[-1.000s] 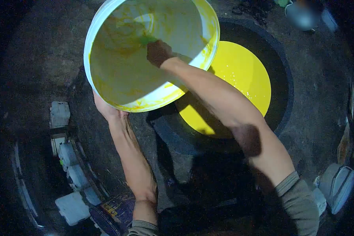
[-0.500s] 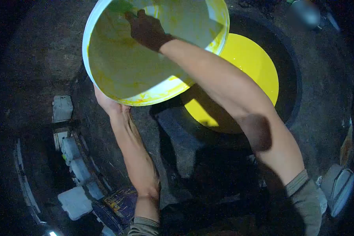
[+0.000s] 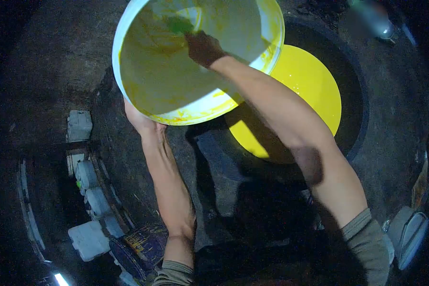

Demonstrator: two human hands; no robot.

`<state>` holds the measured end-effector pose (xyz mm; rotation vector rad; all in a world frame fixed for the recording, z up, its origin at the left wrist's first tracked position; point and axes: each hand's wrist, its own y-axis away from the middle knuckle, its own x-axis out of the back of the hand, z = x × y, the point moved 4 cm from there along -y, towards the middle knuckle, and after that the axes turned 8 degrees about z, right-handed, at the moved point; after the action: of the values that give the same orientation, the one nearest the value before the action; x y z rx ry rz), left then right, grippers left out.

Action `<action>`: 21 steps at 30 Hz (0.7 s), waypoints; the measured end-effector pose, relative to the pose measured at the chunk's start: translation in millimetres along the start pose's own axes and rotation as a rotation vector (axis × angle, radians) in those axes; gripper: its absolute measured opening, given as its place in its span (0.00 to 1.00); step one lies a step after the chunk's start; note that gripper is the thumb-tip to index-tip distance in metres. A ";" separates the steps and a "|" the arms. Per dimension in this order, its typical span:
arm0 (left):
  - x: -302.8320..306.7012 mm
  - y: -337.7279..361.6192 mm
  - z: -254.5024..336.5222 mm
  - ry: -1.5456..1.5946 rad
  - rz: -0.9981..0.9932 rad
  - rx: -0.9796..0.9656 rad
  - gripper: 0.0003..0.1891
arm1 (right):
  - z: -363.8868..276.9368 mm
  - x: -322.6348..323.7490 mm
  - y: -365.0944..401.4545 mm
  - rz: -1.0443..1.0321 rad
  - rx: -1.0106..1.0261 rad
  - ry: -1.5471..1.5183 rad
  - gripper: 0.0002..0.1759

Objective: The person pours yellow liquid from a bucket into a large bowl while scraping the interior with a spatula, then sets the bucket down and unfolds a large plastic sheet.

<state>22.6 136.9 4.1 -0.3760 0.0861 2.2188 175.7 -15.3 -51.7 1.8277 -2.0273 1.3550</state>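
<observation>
A large white bucket (image 3: 176, 118), smeared with yellow inside, is tilted with its mouth facing me. My left hand (image 3: 140, 119) supports it from below at the lower left rim, its fingers mostly hidden behind the wall. Inside the bucket, in shadow, my right hand (image 3: 205, 49) is closed on a small green thing (image 3: 179, 25) near the inner surface; its exact kind is too dim to make out. Below and to the right, bright yellow liquid (image 3: 314, 90) fills a dark round vessel (image 3: 357, 95), partly covered by my right forearm and its shadow.
At the left stand several whitish blocks (image 3: 88, 238) in a row. Beside them is a dark, yellow-stained container (image 3: 143, 248). A grey case-like object (image 3: 410, 238) lies at the lower right, and a shiny rounded object (image 3: 381, 26) at the upper right.
The bucket and my left hand have shifted slightly right in view. My right hand, with the green thing, has moved right and down inside the bucket.
</observation>
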 end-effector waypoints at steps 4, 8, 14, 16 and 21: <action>-10.2 6.9 3.4 -0.015 0.010 -0.035 0.19 | -0.5 -3.9 6.7 0.058 0.025 0.056 0.21; -5.6 0.3 -1.5 0.065 -0.028 0.030 0.18 | -21.7 18.9 -36.8 0.305 0.142 0.051 0.21; -7.1 7.2 -0.8 0.046 -0.090 -0.072 0.19 | 38.2 -53.5 -12.3 0.111 0.025 0.095 0.22; -3.2 6.8 -5.1 0.000 -0.103 -0.117 0.19 | 37.7 -38.0 0.1 -0.010 -0.059 0.041 0.21; -0.1 0.8 -5.6 0.051 -0.035 0.009 0.21 | -1.9 13.4 -20.4 0.283 0.009 -0.010 0.18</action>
<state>23.4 135.2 -1.2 -0.4258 0.1161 2.1736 188.2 -21.8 -31.7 1.5982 -2.3599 1.4228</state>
